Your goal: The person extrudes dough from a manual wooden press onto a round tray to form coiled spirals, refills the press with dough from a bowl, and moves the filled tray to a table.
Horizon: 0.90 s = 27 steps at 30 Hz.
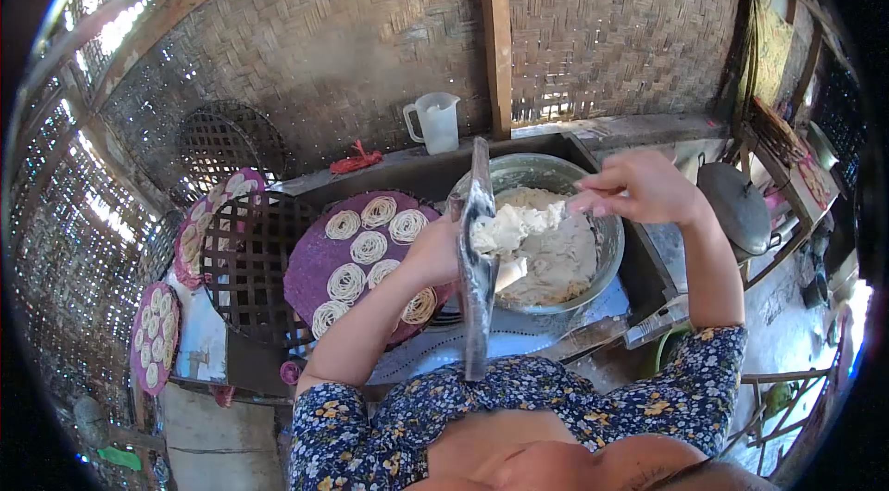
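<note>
My left hand (435, 252) is closed at the near-upright wooden board (477, 306), on its left side; its fingertips are partly hidden. White dough (519, 226) clings to the board's right side. My right hand (637, 187) is pinched at the right end of that dough, above a large metal basin (609, 255). More pale dough (565, 260) lies in the basin. Left of the board, a round purple mat (310, 255) carries several coiled noodle rounds (369, 247).
Behind stand a clear plastic jug (437, 124) and a red plastic bag (356, 159). Woven black trays (250, 269) and more purple mats (145, 372) are at the left. A dark lidded pot (734, 204) sits at the right. A wooden post (495, 37) rises behind the basin.
</note>
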Available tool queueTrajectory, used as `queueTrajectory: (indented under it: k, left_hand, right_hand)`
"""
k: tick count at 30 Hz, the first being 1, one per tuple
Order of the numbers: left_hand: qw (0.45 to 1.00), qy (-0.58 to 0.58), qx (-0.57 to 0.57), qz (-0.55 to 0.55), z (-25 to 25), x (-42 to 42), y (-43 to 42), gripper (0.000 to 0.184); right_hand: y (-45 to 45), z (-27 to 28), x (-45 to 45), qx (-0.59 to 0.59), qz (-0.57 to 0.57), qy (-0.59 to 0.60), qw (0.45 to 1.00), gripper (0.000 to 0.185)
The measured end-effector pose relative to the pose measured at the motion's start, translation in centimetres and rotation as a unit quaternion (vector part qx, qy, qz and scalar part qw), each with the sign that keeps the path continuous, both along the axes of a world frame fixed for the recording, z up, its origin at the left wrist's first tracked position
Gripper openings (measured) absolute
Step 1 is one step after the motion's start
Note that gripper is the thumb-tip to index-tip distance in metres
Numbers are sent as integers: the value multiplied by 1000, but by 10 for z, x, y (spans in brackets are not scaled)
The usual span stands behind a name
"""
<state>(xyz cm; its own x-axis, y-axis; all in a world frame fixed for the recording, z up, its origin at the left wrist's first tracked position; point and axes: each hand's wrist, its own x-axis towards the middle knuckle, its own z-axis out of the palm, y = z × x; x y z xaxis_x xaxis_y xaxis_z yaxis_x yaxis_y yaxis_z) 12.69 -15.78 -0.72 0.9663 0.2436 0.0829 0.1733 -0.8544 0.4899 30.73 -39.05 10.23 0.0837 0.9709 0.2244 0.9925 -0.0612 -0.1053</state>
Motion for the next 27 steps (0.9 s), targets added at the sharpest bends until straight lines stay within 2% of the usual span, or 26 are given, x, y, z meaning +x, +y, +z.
queueTrajectory:
  k: [1,2,5,7,9,12,15,17,18,21,25,27]
  left_hand:
    - [1000,-4,-3,11,-1,2,-1,50]
    - [1000,-7,-6,21,-3,4,-3,52]
    - [998,-28,-8,57,-4,9,-8,49]
    - [995,-32,-25,91,-2,12,-9,47]
    - [996,-37,-30,71,-11,14,1,45]
    - [997,-49,-30,47,-20,13,12,43]
    - [996,-62,-45,44,-35,11,33,47]
    - [991,-93,-69,64,-40,9,44,48]
    - [994,-45,-53,85,-48,11,54,48]
    - [997,-29,-1,76,-21,10,26,48]
    - [992,-126,17,24,-32,13,24,39]
    - [996,-78,10,44,-17,11,9,42]
  right_hand:
    - [5,6,-4,16,3,-61,998,33]
    - [10,5,-5,59,40,-119,990,24]
    - [26,13,-43,66,53,-224,971,31]
    - [37,-5,-65,104,52,-319,941,32]
    - [42,-21,-83,145,63,-391,907,33]
    - [43,-36,-70,235,127,-381,885,32]
    - [18,-8,-58,252,85,-301,916,17]
    - [-1,6,-46,297,35,-278,913,18]
    - [-6,9,-42,315,8,-265,911,19]
    - [3,12,-44,300,12,-264,917,22]
    - [4,11,-43,253,48,-262,930,20]
    - [11,3,-45,230,65,-273,932,16]
